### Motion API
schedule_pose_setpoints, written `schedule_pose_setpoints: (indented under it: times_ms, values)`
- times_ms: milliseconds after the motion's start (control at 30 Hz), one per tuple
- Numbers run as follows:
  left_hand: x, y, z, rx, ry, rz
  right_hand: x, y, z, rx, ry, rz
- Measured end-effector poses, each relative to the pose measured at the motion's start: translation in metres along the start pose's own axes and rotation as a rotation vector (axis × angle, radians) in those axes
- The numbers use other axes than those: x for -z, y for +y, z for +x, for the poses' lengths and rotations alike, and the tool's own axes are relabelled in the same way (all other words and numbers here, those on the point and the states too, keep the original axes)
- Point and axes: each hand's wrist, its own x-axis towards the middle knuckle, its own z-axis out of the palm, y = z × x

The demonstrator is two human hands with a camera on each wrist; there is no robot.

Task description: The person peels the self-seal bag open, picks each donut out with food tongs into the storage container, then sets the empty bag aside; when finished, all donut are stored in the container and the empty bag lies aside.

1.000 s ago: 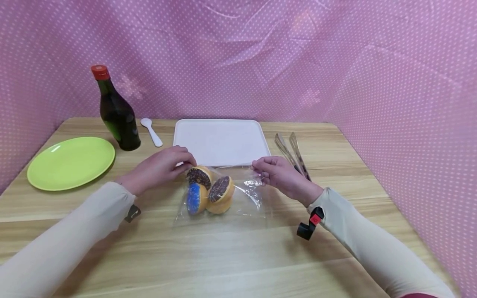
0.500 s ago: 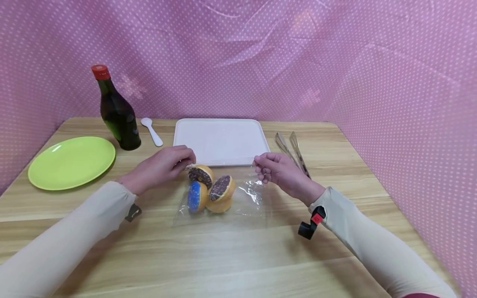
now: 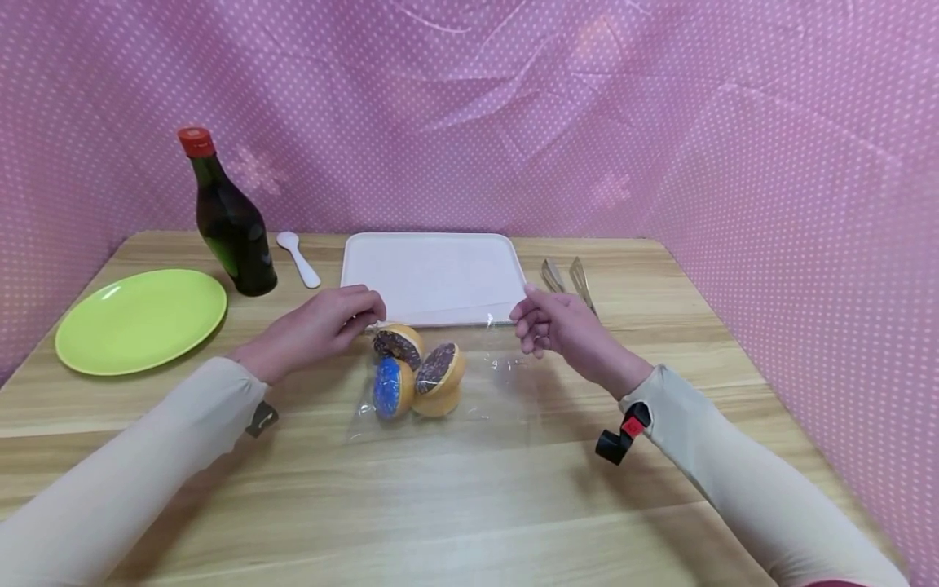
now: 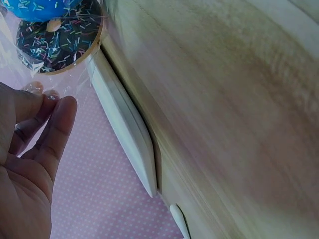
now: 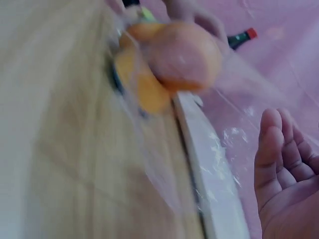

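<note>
A clear plastic bag (image 3: 487,399) with several doughnuts inside lies in the middle of the table in the head view. One doughnut has blue icing (image 3: 386,388); two show dark icing with sprinkles, such as the one on the right (image 3: 436,368). My left hand (image 3: 326,324) pinches the bag's upper left corner between thumb and fingertips, as the left wrist view shows. At the upper right corner, my right hand (image 3: 565,334) pinches the bag's edge with thumb and forefinger, its other fingers curled. The bag's top edge stretches between both hands.
A white tray (image 3: 436,273) lies just behind the bag. Metal tongs (image 3: 581,285) are partly hidden behind my right hand. To the left are a white spoon (image 3: 299,262), a dark bottle with red cap (image 3: 233,228) and a green plate (image 3: 139,322). Pink cloth (image 3: 469,122) surrounds the table.
My right hand has shifted slightly right and up, with the bag's top edge now overlapping the tray's front more. The doughnuts have moved slightly right; my left hand has stayed nearly still.
</note>
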Motion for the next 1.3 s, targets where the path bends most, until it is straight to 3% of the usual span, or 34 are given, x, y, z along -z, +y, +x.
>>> schedule_pose_setpoints:
  times_ms: [133, 200, 267, 367, 467, 600, 867, 1100, 1300]
  values:
    - [-0.001, 0.000, 0.000, -0.008, 0.014, -0.007, 0.023, 0.002, 0.010, 0.097, 0.165, -0.099]
    - [-0.001, 0.000, 0.000, -0.008, 0.019, -0.009, 0.038, 0.006, 0.016, 0.177, 0.273, -0.279]
    - [-0.002, 0.000, 0.000, -0.006, 0.016, -0.011, 0.053, 0.011, 0.021, 0.213, 0.361, -0.527]
    - [-0.002, -0.001, 0.000, 0.011, 0.007, -0.021, 0.073, 0.019, 0.025, 0.161, 0.421, -0.866]
    - [-0.002, -0.002, 0.001, 0.015, 0.002, -0.028, 0.087, 0.026, 0.027, 0.024, 0.373, -1.006]
    - [-0.003, -0.002, 0.003, 0.009, 0.007, -0.033, 0.095, 0.034, 0.032, -0.088, 0.322, -1.068]
    - [-0.002, -0.001, 0.001, 0.010, 0.008, -0.007, 0.101, 0.029, 0.034, -0.100, 0.259, -0.973]
    - [0.001, -0.002, 0.004, 0.027, -0.003, 0.004, 0.114, -0.001, 0.012, 0.092, 0.222, -1.023]
    - [-0.003, -0.002, 0.002, 0.009, -0.005, 0.003, 0.117, -0.012, -0.015, 0.258, 0.095, -1.059]
